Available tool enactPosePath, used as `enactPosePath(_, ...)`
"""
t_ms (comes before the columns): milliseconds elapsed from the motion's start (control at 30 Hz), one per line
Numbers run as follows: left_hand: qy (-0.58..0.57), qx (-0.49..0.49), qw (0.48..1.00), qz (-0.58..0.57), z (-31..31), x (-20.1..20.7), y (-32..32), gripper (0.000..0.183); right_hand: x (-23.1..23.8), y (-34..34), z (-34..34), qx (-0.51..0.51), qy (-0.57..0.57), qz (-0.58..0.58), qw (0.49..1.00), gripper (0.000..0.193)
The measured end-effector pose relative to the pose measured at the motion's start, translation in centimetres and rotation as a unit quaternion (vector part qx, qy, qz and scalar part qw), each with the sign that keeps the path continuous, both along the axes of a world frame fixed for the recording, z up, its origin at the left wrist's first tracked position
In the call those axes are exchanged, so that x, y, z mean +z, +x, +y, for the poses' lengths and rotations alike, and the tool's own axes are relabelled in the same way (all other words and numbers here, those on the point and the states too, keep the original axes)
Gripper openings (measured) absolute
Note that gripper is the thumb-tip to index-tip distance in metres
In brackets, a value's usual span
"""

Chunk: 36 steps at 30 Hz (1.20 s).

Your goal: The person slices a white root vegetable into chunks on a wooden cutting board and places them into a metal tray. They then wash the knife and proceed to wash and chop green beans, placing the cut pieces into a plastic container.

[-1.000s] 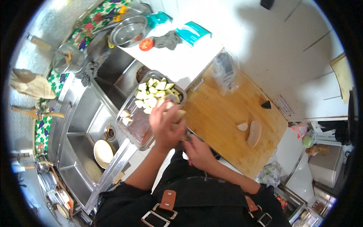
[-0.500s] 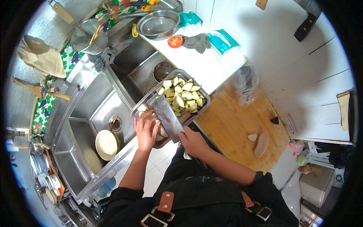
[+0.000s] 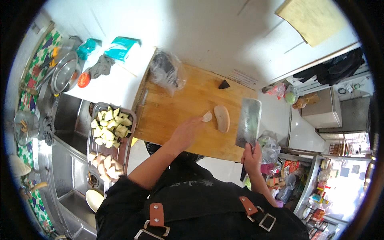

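My right hand is wrapped round the handle of a cleaver, its broad blade raised at the right side of the wooden cutting board. My left hand stretches across the board, fingers extended, fingertips at a small pale slice; whether they grip it is unclear. Between slice and cleaver lies a pale, curved, elongated piece of food. To the left, a metal tray holds pale chunks with dark green skin at its far end and pinkish-beige chunks nearer me.
A dark wedge and a clear plastic bag lie on the board's far part. Beyond the tray are a halved tomato, a grey cloth and a teal packet. The steel sink is at left, packed shelves at right.
My view has swung right, from tray to board. Both hands have left the tray; the pinkish-beige chunks now lie loose in it. The cleaver has moved right, and my left hand is at the slice.
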<state>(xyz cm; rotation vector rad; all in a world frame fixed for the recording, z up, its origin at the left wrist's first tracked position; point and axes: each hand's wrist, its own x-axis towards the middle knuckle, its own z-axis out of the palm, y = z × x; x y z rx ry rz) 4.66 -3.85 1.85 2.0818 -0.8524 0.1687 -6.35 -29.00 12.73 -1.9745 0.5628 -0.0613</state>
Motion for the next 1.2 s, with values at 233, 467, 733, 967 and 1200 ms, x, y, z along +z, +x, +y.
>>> enactPosePath(233, 0.323, 0.036, 0.943, 0.074, -9.3, -1.4, 3.4, 0.025, -4.5, -6.9, -6.6, -0.084, -0.028, 0.101, 0.991, 0.016)
enactPosePath(467, 0.044, 0.098, 0.961, 0.254, -0.7, 2.1, -3.3, 0.022, -10.5, -5.4, -10.3, 0.064, -0.206, 0.129, 0.968, 0.018)
enactPosePath(733, 0.267, 0.441, 0.852, 0.094, 19.2, 8.5, -14.2, 0.034, -7.2, 1.8, -7.0, 0.155, -0.177, 0.182, 0.955, 0.025)
enactPosePath(967, 0.268, 0.65, 0.701, 0.121, 25.2, 5.0, -20.3, 0.04, -10.2, 1.9, -8.6, 0.185, -0.219, 0.124, 0.95, 0.024)
enactPosePath(1200, 0.219, 0.603, 0.757, 0.123, 26.1, 4.5, -19.9, 0.047, -8.7, 1.8, -6.6, 0.202, -0.265, 0.089, 0.939, 0.026)
